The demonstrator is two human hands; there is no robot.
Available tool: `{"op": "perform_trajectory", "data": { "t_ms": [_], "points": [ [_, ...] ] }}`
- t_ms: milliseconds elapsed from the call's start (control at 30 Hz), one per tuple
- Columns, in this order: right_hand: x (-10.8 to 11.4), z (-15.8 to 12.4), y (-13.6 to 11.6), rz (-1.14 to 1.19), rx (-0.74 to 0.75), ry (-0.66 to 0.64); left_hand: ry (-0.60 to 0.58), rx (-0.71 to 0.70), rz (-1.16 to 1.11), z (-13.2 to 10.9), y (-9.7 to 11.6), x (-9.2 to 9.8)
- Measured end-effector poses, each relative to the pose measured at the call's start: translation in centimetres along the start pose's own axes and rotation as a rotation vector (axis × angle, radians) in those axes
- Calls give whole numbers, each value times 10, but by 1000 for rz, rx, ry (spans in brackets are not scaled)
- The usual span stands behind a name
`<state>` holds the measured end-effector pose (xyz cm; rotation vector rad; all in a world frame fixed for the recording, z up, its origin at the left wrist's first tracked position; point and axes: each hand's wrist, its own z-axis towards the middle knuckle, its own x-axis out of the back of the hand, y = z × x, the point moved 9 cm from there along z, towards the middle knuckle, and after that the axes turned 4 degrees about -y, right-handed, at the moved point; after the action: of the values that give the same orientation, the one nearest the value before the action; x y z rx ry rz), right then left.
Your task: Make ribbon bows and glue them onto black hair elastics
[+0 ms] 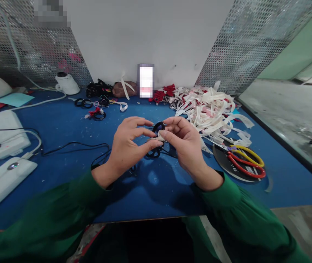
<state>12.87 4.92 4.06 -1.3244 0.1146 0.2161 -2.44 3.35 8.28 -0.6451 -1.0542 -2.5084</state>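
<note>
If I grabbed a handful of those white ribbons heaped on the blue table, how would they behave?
The white ribbons would probably be floppy, since they curl and fold over one another. They look thin, so likely light for the heap's size. Lying tangled, neighbouring strips might come along too.

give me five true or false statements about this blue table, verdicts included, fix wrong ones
1. The right hand pinches a small white piece beside a round black band. True.
2. The left hand lies flat, palm down. False: it is curled beside the band.
3. Tangled white ribbon strips lie heaped beyond the right hand. True.
4. The scissors with red and yellow handles lie left of the hands. False: they lie to the right.
5. The upright rectangular phone has a lit screen. True.
</note>
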Motion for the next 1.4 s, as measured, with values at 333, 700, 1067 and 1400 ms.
{"op": "perform_trajectory", "data": {
  "t_ms": [333,700,1067,1400],
  "points": [
    [-3,0,-1,-13,8,-29,-60,211,-329,-3,-20,-9],
    [1,1,0,-25,23,11,-55,593,-885,-12,-42,-28],
    [-9,-1,2,-41,-6,-72,-29,649,-767,-16,-54,-29],
    [-10,-2,3,-72,-31,-92,-77,623,-740,-16,-50,-30]
  ]
}}
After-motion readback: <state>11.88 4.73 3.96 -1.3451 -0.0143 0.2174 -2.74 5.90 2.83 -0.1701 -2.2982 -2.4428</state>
